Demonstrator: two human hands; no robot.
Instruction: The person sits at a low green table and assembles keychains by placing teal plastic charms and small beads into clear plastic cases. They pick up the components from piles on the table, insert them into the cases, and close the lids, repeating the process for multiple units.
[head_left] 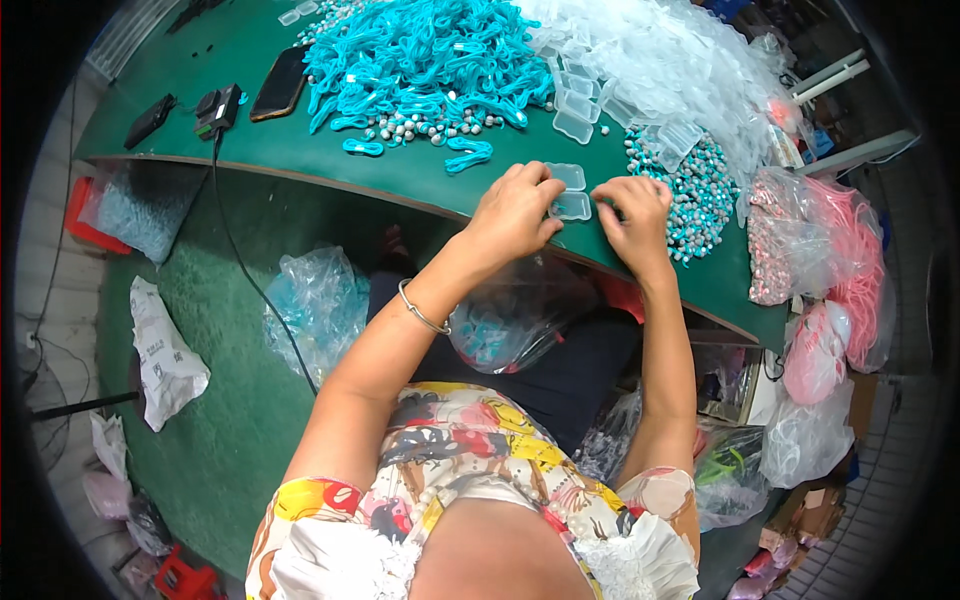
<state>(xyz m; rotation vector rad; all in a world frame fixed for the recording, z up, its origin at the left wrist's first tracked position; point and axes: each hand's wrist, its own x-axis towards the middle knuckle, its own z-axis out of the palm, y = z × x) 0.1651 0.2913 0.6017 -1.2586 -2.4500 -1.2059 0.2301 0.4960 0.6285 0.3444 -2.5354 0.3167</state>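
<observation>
Left hand (515,212) fingers curled, pressing small clear hinged plastic case (571,205) at green table (300,150) edge; right hand (633,208) loosely curled beside it, touching pile of teal-white beads (690,195); teal cord heap (420,55) behind.

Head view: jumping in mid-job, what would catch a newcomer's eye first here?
Probably the big heap of tangled turquoise cords at the far middle of the green table, with a drift of clear plastic cases to its right. Next, the left hand and right hand meeting at the near edge over a small open clear plastic case. Pink cords in bags stand out at the far right.
</observation>
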